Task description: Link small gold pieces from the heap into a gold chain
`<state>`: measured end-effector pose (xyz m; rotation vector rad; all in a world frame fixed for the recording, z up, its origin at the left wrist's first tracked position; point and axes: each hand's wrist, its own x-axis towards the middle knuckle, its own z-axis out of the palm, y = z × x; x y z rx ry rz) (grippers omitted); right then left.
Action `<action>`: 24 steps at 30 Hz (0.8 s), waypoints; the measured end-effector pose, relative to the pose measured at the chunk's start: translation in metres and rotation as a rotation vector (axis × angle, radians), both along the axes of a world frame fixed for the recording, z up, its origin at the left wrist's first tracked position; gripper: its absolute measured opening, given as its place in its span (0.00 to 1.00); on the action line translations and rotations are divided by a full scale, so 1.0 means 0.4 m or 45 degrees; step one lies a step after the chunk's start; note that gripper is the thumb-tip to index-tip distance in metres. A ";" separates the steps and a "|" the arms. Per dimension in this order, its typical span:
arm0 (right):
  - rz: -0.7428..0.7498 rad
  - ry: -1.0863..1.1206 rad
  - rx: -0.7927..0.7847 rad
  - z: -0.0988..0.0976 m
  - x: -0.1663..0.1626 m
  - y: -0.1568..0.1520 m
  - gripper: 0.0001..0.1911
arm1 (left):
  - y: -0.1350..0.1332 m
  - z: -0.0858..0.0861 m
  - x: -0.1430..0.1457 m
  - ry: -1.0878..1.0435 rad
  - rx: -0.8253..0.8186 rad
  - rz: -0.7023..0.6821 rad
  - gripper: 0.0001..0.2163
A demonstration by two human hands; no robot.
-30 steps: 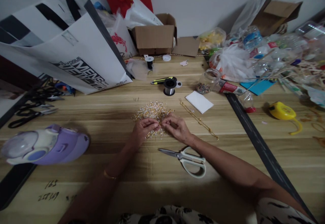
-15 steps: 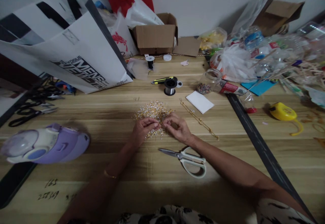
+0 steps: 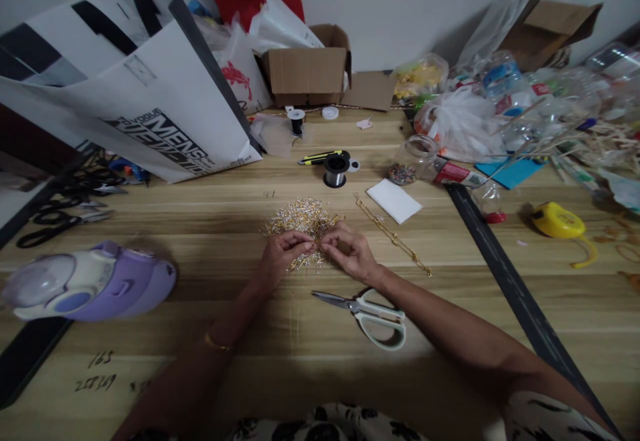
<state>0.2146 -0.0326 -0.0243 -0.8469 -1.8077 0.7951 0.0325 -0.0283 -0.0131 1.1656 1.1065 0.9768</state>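
A heap of small gold and silver metal pieces (image 3: 303, 216) lies on the wooden table, both of my hands over its near side. My left hand (image 3: 286, 254) is pinched closed, thumb against fingertips. Facing it, with fingertips almost meeting, my right hand (image 3: 351, 252) is also pinched. Whatever sits between the fingers is too small to make out. A gold chain (image 3: 393, 236) stretches across the table to the right of my right hand. Nearer my body, scissors with pale handles (image 3: 369, 313) lie with blades slightly parted, pointing left.
Behind the heap are a wire spool (image 3: 335, 170), a yellow-black cutter (image 3: 320, 158) and a white card (image 3: 394, 201). A jar of beads (image 3: 407, 164) lies tipped over. Left are a purple-white bottle (image 3: 115, 282) and pliers (image 3: 65, 221); right, a yellow tape measure (image 3: 557, 220).
Almost nothing differs. Both hands keep their pinch over the heap, with at most a tiny shift of the fingers.
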 end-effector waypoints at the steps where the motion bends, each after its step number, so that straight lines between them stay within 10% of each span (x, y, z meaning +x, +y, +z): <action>1: -0.005 -0.002 -0.002 0.000 0.000 0.000 0.08 | -0.001 0.000 0.000 -0.003 -0.005 -0.002 0.09; 24: -0.030 -0.053 -0.020 -0.002 -0.002 0.002 0.07 | -0.005 0.001 0.000 0.012 -0.001 0.022 0.09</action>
